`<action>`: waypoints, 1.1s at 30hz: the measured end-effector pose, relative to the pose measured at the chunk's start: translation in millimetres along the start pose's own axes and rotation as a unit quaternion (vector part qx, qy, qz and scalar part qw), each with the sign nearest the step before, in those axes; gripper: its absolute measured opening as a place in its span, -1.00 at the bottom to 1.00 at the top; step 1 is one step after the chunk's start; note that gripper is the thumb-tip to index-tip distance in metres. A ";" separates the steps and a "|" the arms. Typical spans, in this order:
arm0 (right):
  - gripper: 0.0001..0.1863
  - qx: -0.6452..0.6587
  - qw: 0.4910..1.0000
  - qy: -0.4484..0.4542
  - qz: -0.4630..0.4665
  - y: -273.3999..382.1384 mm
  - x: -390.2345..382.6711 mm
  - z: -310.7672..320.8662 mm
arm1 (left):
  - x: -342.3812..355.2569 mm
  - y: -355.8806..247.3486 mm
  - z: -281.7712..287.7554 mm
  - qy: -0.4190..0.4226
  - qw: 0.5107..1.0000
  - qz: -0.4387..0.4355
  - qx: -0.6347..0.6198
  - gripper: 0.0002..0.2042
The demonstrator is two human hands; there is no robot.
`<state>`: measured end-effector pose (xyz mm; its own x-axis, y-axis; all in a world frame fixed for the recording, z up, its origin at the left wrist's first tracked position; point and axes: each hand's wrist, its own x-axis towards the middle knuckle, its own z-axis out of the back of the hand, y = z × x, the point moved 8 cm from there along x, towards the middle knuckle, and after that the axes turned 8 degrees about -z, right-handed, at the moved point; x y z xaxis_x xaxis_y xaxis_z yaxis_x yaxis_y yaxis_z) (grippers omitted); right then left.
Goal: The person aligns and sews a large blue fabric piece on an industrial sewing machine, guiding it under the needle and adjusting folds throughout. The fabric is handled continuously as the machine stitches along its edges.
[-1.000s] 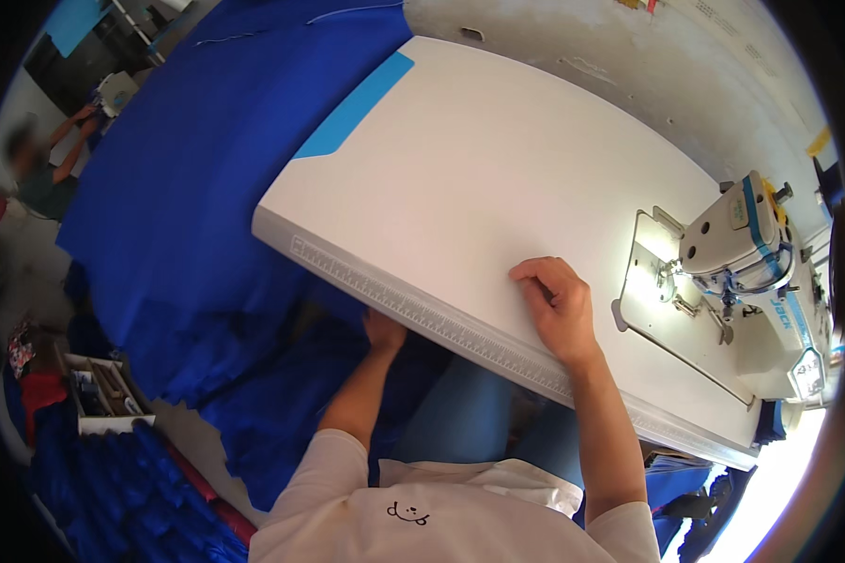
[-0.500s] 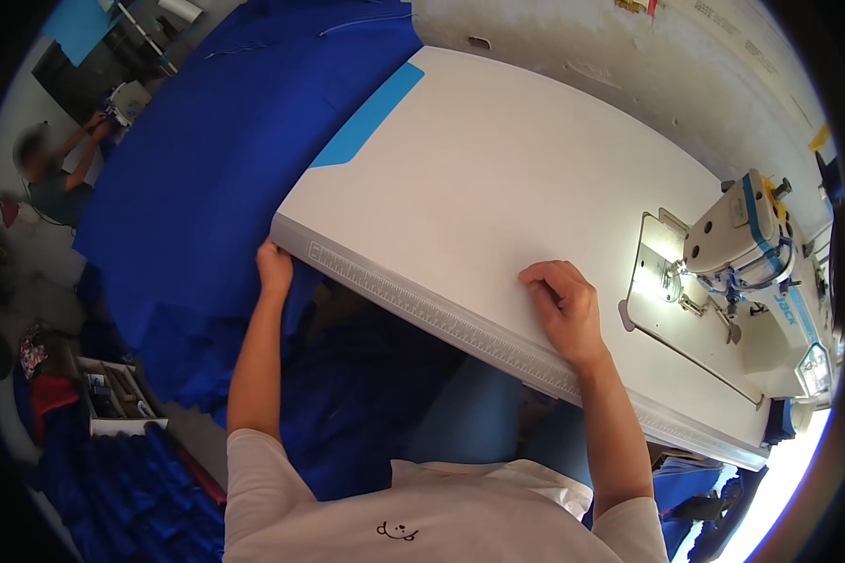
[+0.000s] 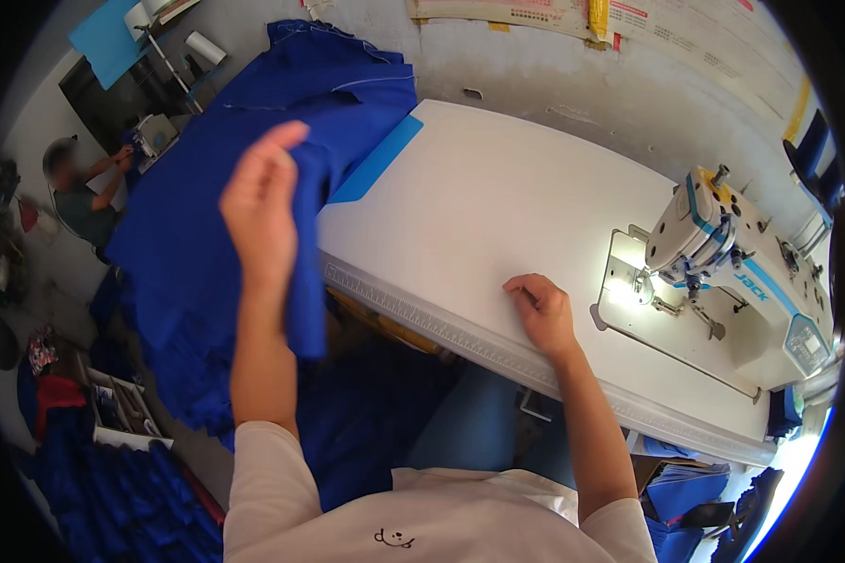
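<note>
My left hand (image 3: 265, 192), blurred by motion, is raised over the left end of the sewing table with its fingers curled. A fold of blue cloth (image 3: 308, 272) rises with it and hangs down beside my wrist, the hand closed on its upper part. Behind it, a large spread of the same blue cloth (image 3: 197, 206) covers the area left of the table. On the white tabletop (image 3: 460, 197) rests my right hand (image 3: 543, 314), its fingers loosely curled together and nothing visible in them. To the right of that hand stands a sewing machine (image 3: 723, 244), its needle area lit.
A ruler strip (image 3: 422, 328) runs along the table's front edge. At the left, a person (image 3: 84, 192) works at another machine. Below are a box of small items (image 3: 127, 408) and heaped blue cloth (image 3: 94, 497). A wall (image 3: 535, 103) stands behind the table.
My left hand has risen from the table's near left corner, lifting a fold of blue cloth. My right hand stays resting on the tabletop. The view has tilted up, showing more wall.
</note>
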<state>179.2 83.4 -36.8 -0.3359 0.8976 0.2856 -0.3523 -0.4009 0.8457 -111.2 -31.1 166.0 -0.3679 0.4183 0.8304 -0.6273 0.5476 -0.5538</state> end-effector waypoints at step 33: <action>-0.23 0.055 0.988 -0.056 -0.131 1.7 -62.0 49.8 | -184.7 44.1 -212.4 0.427 0.901 -0.066 -0.038 -0.68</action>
<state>243.0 36.1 -30.6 -0.1439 0.9851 0.0940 -0.3156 -0.1357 0.9392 74.9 69.7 -24.7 0.3889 0.7336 0.5573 -0.5666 0.6675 -0.4832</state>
